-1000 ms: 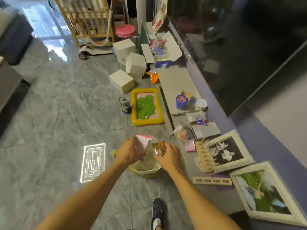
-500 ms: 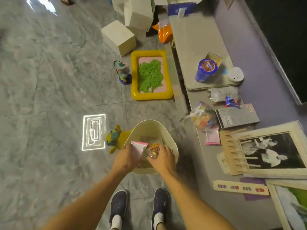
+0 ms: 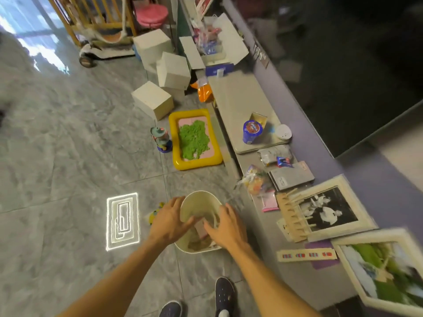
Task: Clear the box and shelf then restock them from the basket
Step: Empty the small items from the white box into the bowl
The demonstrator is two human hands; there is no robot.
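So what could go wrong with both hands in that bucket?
The basket stands on the floor with both the left hand and the right hand pressing into it, so it might tip. The little yellow toy lies right beside it and could get knocked. The shoes stand close, so a spill may land underfoot.

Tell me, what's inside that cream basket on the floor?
Both hands, left and right, reach into the basket. Between them shows a pinkish packet, with brownish packets below. The hands cover the rest, so what else lies there is hidden.
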